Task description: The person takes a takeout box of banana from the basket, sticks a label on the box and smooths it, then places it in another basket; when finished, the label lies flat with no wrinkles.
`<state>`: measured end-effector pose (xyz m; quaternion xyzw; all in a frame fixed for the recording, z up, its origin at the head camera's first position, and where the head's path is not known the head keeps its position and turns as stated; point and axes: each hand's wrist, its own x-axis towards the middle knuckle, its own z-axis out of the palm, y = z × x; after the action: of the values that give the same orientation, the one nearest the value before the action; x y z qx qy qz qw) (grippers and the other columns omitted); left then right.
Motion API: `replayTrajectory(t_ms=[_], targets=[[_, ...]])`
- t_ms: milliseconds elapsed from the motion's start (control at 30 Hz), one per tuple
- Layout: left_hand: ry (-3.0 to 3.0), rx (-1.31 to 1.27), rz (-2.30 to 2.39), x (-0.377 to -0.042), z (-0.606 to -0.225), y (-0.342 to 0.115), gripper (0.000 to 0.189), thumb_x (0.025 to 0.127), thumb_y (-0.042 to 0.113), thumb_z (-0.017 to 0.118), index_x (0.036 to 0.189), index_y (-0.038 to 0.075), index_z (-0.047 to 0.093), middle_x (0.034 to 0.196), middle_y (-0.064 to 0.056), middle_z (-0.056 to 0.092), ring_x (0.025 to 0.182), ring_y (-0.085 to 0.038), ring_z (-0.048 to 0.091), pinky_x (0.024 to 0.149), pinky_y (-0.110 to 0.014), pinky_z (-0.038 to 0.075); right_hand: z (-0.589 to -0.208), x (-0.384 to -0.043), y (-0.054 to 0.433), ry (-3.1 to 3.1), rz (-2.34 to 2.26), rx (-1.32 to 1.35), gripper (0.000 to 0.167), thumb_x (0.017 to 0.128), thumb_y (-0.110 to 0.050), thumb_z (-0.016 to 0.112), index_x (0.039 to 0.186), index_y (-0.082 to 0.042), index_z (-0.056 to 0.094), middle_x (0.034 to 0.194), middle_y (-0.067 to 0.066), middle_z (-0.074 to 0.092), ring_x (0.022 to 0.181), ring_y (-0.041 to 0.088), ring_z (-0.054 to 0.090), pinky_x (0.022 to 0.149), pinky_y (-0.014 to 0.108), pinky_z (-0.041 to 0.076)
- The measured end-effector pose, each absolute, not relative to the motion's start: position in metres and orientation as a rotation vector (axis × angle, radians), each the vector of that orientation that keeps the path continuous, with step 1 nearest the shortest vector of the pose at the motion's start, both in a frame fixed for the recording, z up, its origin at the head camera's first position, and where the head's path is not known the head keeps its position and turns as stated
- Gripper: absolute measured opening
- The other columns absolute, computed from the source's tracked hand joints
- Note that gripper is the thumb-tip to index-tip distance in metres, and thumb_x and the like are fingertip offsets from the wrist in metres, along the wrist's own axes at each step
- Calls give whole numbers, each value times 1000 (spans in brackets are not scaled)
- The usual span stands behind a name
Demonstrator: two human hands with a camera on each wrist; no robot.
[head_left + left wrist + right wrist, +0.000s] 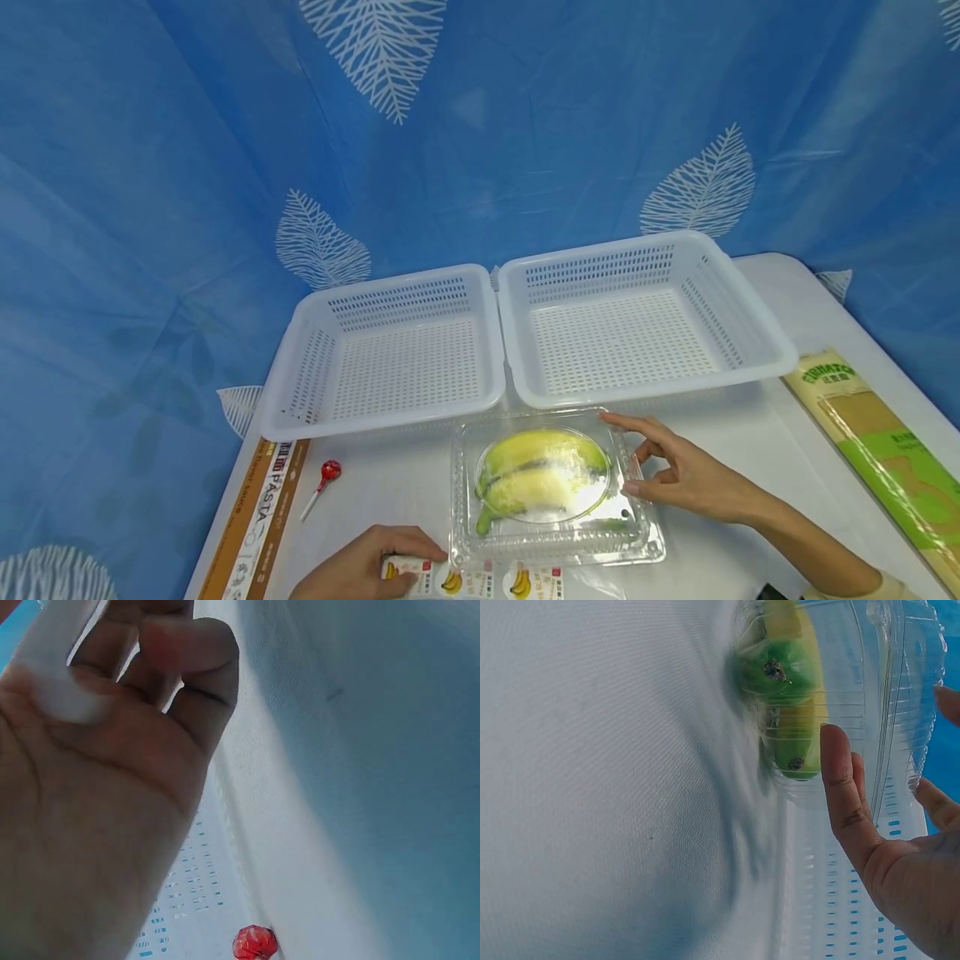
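A clear plastic clamshell box (468, 542) with bananas (536, 487) inside lies at the table's front. My right hand (686, 475) is at its right side, fingers apart, with index fingertip by the far right corner and thumb by the right edge. The right wrist view shows the thumb (838, 761) beside the box wall and other fingers near the lid rim. My left hand (375, 562) pinches the left end of a strip of banana stickers (480, 579), close to the box's near left corner. In the left wrist view, its curled fingers hide most of the grip.
Two white perforated baskets (491, 408) (645, 387) stand side by side behind the box. A red lollipop (330, 471) and a brown pasta package (258, 517) lie left. A green and yellow noodle package (885, 458) lies along the right edge. A blue leaf-patterned curtain (480, 167) hangs behind.
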<state>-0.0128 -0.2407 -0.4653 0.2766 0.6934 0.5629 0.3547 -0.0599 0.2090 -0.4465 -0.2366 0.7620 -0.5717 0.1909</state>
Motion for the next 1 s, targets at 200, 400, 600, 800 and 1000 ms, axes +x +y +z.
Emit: replayTrajectory(t_ms=[200,400,600,800,1000], targets=[[1721,638,1479,-11,-464,-239,31,97,8,60,127,2,63,126,-16,63,116,-10,58,98,-25,47,-447,-60,209,2113,-1637,-702,70,94,-6,64,154,-16,29,142,7,34,91,14,49,61,31,55],[1605,748,1504,-9,-460,-235,31,99,6,56,129,0,59,127,-20,60,114,-10,59,97,-28,51,-448,-60,211,2036,-1679,-729,72,94,-1,61,155,-14,25,151,-4,29,96,14,49,68,31,56],[1640,869,1444,-8,-442,-228,32,95,6,62,127,4,62,126,-12,65,115,-12,60,99,-29,49,-448,-58,212,2083,-1655,-706,72,94,-3,62,155,-15,26,150,-14,29,105,11,48,70,31,56],[1782,1024,1345,-12,-421,-221,30,101,2,49,127,6,62,126,-10,65,116,-12,60,98,-29,51,-448,-56,211,2156,-1637,-731,71,94,-5,63,155,-14,28,152,-18,28,116,5,46,81,30,55],[1889,1053,1342,-18,-406,-221,33,99,2,53,132,8,60,127,-9,64,116,-15,61,98,-28,51,-448,-55,211,2165,-1617,-718,71,94,-7,63,155,-16,27,153,-14,27,117,5,46,82,30,55]])
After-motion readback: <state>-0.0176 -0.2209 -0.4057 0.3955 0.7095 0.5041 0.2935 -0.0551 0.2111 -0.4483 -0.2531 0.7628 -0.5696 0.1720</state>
